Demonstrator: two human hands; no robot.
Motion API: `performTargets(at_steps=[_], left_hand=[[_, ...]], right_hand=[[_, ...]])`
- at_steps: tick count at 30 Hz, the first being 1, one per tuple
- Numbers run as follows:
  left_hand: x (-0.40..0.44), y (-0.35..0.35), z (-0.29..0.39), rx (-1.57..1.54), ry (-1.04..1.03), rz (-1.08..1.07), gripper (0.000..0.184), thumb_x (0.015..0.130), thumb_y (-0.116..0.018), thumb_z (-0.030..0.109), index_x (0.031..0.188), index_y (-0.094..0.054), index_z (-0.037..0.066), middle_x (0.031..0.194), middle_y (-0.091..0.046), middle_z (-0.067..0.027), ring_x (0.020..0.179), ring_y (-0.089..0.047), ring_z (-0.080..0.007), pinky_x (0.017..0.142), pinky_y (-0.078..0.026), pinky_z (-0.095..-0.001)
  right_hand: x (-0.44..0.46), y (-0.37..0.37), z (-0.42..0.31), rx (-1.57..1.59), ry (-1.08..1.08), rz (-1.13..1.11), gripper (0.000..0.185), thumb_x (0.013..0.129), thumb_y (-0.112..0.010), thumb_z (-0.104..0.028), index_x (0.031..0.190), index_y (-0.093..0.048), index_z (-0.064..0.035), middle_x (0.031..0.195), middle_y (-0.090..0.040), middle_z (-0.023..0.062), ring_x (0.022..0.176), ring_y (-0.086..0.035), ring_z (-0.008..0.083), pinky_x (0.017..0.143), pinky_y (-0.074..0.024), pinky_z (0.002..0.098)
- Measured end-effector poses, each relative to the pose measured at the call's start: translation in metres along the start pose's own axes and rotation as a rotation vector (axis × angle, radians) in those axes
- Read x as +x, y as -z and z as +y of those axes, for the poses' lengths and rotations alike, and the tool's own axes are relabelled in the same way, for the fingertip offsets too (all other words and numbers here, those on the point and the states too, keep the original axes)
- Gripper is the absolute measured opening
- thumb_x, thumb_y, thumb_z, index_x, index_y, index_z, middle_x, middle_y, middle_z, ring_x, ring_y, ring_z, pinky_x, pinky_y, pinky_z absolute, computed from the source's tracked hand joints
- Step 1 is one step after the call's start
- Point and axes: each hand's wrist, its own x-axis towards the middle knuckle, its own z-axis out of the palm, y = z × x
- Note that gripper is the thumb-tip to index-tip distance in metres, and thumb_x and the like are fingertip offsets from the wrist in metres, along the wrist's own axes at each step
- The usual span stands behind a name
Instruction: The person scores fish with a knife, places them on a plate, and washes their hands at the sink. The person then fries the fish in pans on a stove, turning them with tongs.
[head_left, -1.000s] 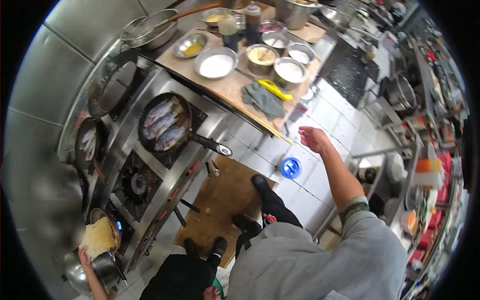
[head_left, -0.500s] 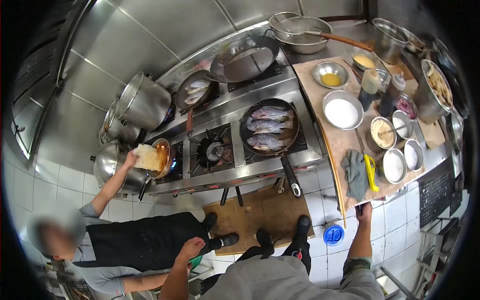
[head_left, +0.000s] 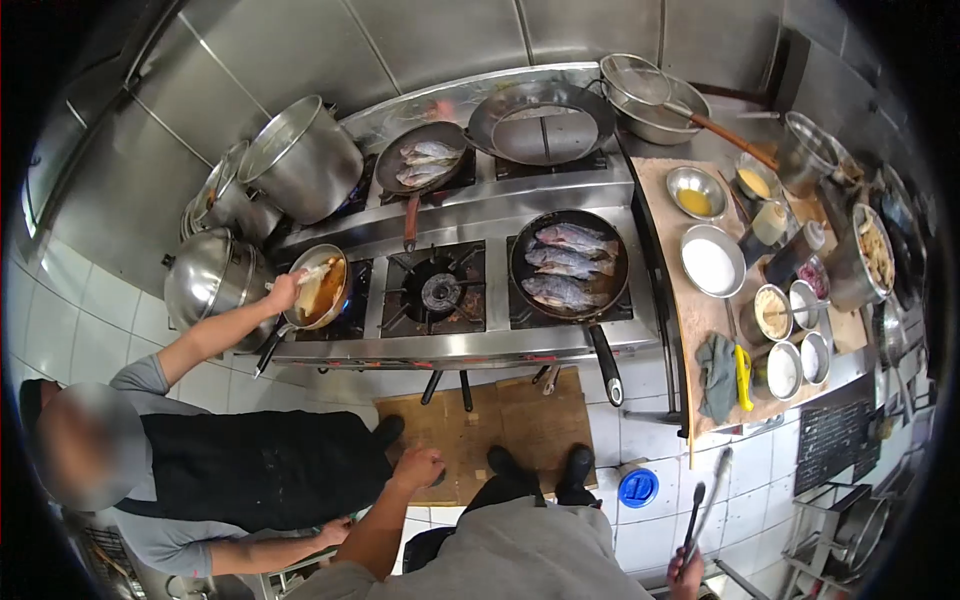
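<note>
Low at the right, my right hand [head_left: 685,571] grips a pair of metal tongs [head_left: 694,520] by its lower end; the two arms point up over the tiled floor, spread apart. My left hand [head_left: 418,468] is raised in front of my body, fingers curled in, above the cardboard mat [head_left: 545,430], touching nothing that I can see. On the stove, three whole fish [head_left: 563,262] lie side by side in a frying pan [head_left: 520,225] at the front right. Its black handle [head_left: 606,365] points toward me.
At the left a co-worker's hand [head_left: 285,292] is over a small pan [head_left: 322,318] with brown liquid. More fish lie in a rear pan [head_left: 450,135]. The right-hand table [head_left: 730,325] bears bowls, bottles, a grey cloth [head_left: 716,375] and a yellow-handled tool [head_left: 743,378].
My right hand has drawn back from the table's front edge, and the tongs now show in it. My left hand has shifted slightly. The co-worker's pale item has moved down into the small pan.
</note>
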Motion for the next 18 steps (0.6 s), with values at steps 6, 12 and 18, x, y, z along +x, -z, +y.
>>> performTargets(at_steps=[6,12,18], left_hand=[[0.057,0.063,0.079,-0.573,-0.287,0.074,0.034,0.093,-0.066,0.032,0.115,-0.068,0.006,0.117,-0.066,-0.0159,0.113,-0.062,-0.0352,0.098,-0.049,-0.0431],[0.060,0.193,0.176,-0.799,-0.761,-0.033,0.049,0.094,-0.071,0.030,0.133,-0.059,0.005,0.132,-0.061,-0.0160,0.124,-0.059,-0.0310,0.104,-0.047,-0.0409],[0.047,0.238,0.202,-1.393,-0.909,-0.241,0.118,0.082,-0.084,0.036,0.160,-0.001,0.008,0.163,-0.021,-0.0209,0.149,-0.031,-0.0312,0.119,-0.030,-0.0474]], right_hand=[[-0.187,-0.062,-0.003,0.021,0.460,0.002,0.027,0.097,-0.063,-0.045,0.097,-0.064,-0.0189,0.070,-0.060,-0.0044,0.039,-0.033,0.0083,0.030,-0.0263,0.0256],[-0.245,-0.277,-0.080,-0.310,1.017,-0.002,0.067,0.098,-0.054,-0.058,0.153,-0.039,-0.0213,0.087,-0.058,-0.0030,0.038,-0.038,0.0035,0.030,-0.0271,0.0194],[-0.177,-0.475,-0.025,-0.746,0.673,-0.696,0.119,0.062,-0.090,-0.061,0.154,-0.034,-0.0108,0.099,-0.059,0.0064,0.044,-0.045,0.0093,0.037,-0.0308,0.0244]])
